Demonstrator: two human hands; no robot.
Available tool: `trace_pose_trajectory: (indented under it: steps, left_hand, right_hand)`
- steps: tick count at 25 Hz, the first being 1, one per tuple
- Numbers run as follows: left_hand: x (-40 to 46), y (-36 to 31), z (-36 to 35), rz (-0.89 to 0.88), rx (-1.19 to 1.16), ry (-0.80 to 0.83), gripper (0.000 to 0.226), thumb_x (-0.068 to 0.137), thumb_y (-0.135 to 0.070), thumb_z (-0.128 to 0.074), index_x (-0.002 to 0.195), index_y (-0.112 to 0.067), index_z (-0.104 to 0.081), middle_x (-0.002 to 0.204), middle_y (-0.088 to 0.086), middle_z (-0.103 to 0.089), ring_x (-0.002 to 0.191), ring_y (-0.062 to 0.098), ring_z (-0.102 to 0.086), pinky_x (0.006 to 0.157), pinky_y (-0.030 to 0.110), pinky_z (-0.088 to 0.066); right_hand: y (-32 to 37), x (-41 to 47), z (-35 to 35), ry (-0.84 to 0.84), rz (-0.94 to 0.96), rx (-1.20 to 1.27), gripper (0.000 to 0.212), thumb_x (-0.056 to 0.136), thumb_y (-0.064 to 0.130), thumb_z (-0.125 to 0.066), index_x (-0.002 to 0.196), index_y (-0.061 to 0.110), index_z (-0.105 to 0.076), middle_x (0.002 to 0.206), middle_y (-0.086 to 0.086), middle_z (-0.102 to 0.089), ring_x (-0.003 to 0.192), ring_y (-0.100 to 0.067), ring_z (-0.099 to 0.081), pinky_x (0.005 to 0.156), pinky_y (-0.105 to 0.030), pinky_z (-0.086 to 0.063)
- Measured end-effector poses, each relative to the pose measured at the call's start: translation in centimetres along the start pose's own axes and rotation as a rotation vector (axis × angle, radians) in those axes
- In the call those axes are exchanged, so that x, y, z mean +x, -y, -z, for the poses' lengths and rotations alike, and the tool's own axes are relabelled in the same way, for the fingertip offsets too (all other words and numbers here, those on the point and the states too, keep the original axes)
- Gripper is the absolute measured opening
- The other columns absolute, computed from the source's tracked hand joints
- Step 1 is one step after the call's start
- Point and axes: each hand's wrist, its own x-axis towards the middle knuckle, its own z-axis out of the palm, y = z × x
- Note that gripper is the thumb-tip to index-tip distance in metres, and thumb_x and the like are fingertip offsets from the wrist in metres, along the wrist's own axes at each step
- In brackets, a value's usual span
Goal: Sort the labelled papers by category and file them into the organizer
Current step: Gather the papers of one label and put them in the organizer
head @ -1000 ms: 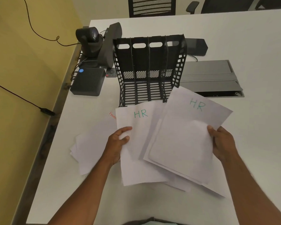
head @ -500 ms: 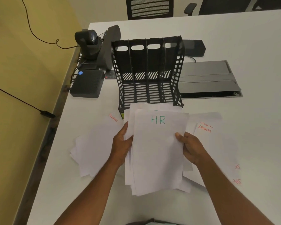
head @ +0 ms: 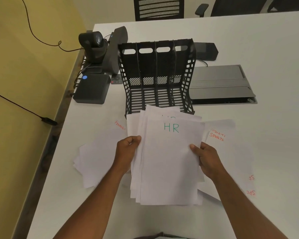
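A stack of white sheets marked HR in green (head: 169,161) sits in front of the black slotted organizer (head: 156,78). My left hand (head: 127,152) grips the stack's left edge, fingers curled round it. My right hand (head: 206,159) grips its right edge, thumb on top. Loose sheets marked FINANCE in red (head: 102,152) lie on the table to the left. More sheets marked SPORTS in red (head: 231,152) lie to the right. All organizer slots look empty.
A black box with a blue dot (head: 91,88), a camera (head: 92,45) and a dark speaker bar (head: 116,49) stand at the table's left rear. A grey flap panel (head: 219,83) lies right of the organizer. The table edge (head: 50,161) drops off at left.
Two separate HR bundles, one in each hand, have been brought together into one stack. That uncovered the SPORTS sheets on the right. Both hands now square the stack's edges.
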Motion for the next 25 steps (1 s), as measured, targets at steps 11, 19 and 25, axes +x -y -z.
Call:
trace_pose_trajectory:
  steps: [11,19,25]
  left_hand:
    - [-0.5,-0.4,-1.2,0.059,-0.068,0.139,0.023,0.095,-0.029,-0.062,0.092,-0.013,-0.078,0.100,0.007,-0.077,0.093,0.019,-0.072,0.088,0.031,-0.055]
    - [0.0,-0.1,0.2,0.012,-0.040,0.022,0.021,0.089,-0.026,-0.072,0.093,-0.006,-0.076,0.093,0.006,-0.077,0.088,0.023,-0.072,0.083,0.035,-0.056]
    - [-0.4,-0.7,1.5,0.001,-0.085,0.054,0.017,0.093,-0.016,-0.066,0.108,-0.013,-0.073,0.101,0.000,-0.078,0.093,0.017,-0.074,0.075,0.026,-0.058]
  right_hand:
    - [1.4,0.5,0.5,-0.010,0.041,0.067,0.025,0.089,0.014,-0.069,0.114,0.008,-0.070,0.107,-0.010,-0.075,0.097,-0.031,-0.072,0.083,-0.043,-0.057]
    - [1.5,0.1,0.9,-0.047,0.098,0.060,0.025,0.090,0.013,-0.067,0.114,0.005,-0.069,0.104,-0.011,-0.075,0.089,-0.024,-0.074,0.070,-0.033,-0.059]
    - [3.1,1.4,7.0,-0.110,0.079,0.353,0.032,0.082,0.015,-0.068,0.113,0.008,-0.068,0.121,-0.010,-0.070,0.107,-0.022,-0.068,0.075,-0.025,-0.059]
